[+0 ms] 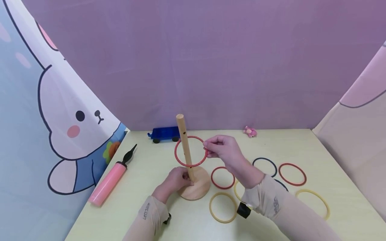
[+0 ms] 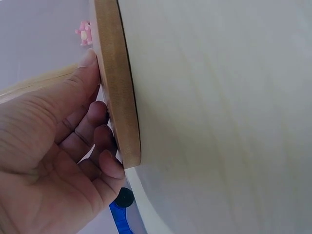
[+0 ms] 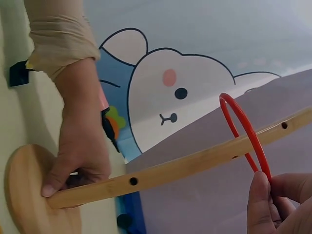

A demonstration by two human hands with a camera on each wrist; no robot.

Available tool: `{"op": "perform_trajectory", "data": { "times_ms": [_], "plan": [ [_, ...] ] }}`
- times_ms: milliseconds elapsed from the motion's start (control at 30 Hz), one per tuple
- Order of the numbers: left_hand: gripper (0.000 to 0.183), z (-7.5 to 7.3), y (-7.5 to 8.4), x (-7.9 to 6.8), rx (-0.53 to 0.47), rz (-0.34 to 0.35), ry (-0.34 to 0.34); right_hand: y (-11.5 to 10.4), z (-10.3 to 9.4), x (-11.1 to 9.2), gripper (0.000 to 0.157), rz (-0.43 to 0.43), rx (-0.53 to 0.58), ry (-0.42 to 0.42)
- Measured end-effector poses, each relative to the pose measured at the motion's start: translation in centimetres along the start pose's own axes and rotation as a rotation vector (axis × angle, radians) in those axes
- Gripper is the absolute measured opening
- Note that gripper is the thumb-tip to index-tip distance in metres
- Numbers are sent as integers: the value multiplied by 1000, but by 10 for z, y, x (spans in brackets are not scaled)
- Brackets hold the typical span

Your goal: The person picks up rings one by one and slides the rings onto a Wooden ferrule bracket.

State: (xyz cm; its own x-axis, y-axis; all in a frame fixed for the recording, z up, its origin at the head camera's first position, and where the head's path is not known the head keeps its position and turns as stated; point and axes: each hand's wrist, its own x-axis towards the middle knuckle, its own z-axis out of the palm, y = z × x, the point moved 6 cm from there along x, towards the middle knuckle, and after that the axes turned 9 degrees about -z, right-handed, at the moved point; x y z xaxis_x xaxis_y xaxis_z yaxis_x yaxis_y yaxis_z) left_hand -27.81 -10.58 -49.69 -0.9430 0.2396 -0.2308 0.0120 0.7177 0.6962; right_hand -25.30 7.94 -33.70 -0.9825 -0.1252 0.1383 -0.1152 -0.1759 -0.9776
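Observation:
A wooden stand has a round base (image 1: 196, 190) and an upright post (image 1: 185, 144) with small holes. My left hand (image 1: 175, 180) holds the stand low down, its thumb at the foot of the post and its fingers curled beside it. In the left wrist view the thumb and fingertips (image 2: 109, 163) touch the upper face of the base (image 2: 117, 97). Between thumb and fingers, my right hand (image 1: 224, 150) pinches a red ring (image 1: 176, 155) by its right side. This ring (image 3: 253, 134) encircles the post, well above the base.
Right of the stand lie several rings: red (image 1: 212, 179), yellow (image 1: 210, 207) and dark blue (image 1: 265, 158), some partly hidden by the right arm. A pink pump (image 1: 108, 184) lies at left. A blue toy wagon (image 1: 164, 133) and small pink figure (image 1: 250, 131) sit near the back curtain.

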Motion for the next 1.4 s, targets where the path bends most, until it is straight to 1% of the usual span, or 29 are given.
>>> {"op": "perform_trajectory", "data": {
  "times_ms": [100, 167, 333, 467, 667, 833, 1033, 1167, 1267, 1400],
  "plan": [
    [35, -1, 1, 0, -25, 18, 9, 10, -2, -3, 14, 24, -6, -1],
    [37, -1, 0, 0, -32, 18, 13, 16, -3, -4, 15, 37, -12, 2],
    [27, 0, 0, 0, -25, 5, 3, 31, -7, -8, 15, 50, -26, 8],
    [23, 1, -1, 1, -12, 0, 3, 42, -9, -11, 16, 54, -30, 9],
    [24, 0, 1, 2, 23, 32, 18, 52, -12, -11, 17, 47, -22, 33],
    [24, 0, 0, 2, 30, 18, 14, 64, -16, -12, 17, 79, -51, 46],
    [25, 1, -1, 1, 41, 27, 33, 81, -19, -13, 15, 92, -63, 57],
    [26, 0, -1, 1, 69, 28, 46, 94, -20, -12, 14, 102, -74, 84],
    [26, 0, 0, 1, 82, 41, 51, 102, -21, -11, 12, 108, -89, 101],
    [25, -2, -1, 1, 69, 42, 47, 110, -24, -11, 9, 112, -110, 115]
  ]
}}
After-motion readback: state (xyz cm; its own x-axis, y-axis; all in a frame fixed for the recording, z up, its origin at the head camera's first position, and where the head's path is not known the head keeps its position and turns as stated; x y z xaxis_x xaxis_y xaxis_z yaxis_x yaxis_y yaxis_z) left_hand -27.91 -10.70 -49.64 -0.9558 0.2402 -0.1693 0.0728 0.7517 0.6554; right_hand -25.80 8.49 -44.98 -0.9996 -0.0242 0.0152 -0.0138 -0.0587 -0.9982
